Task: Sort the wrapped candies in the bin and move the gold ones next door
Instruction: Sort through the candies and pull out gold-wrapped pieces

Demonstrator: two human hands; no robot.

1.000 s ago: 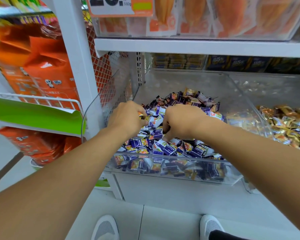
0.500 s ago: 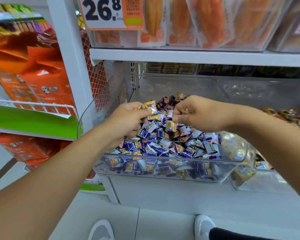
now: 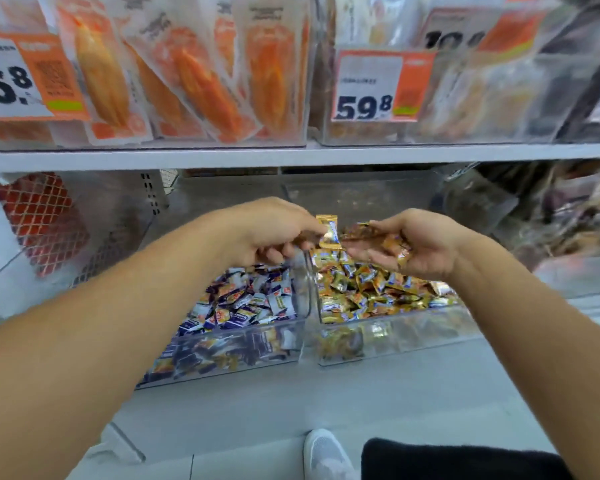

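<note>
Here, a gold candy (image 3: 329, 232) stands pinched upright at the fingertips of the left hand (image 3: 274, 233), its long axis near vertical, held above the clear wall that divides the two bins. The left grip is closed on that single wrapper, the other fingers curled beneath it. Just to its right, the right hand (image 3: 419, 245) lies palm up and cupped, fingers loosely spread, with several gold candies (image 3: 393, 242) resting in the palm; motion blur hides exactly how many. The two hands nearly meet over the divider, the pinched candy sitting between them and closer to the gold side.

Below, the left bin (image 3: 229, 344) holds a heap of purple candies (image 3: 246, 303) with a few gold pieces still mixed in near its front wall. The neighbouring bin (image 3: 395, 336) on the right is filled with gold wrappers (image 3: 367, 289), directly under the cupped right hand.

Both loads appear already carried past the divider, so the drop looks to be the step in hand: the right hand needs only to tip, and the left to let go slightly rightward. A release too far left could return the candy to the purple heap.

Above the bins a white shelf (image 3: 291, 155) carries packaged snacks (image 3: 201, 81) and an orange price tag (image 3: 378, 86). A white shoe (image 3: 326, 452) shows on the floor below.
</note>
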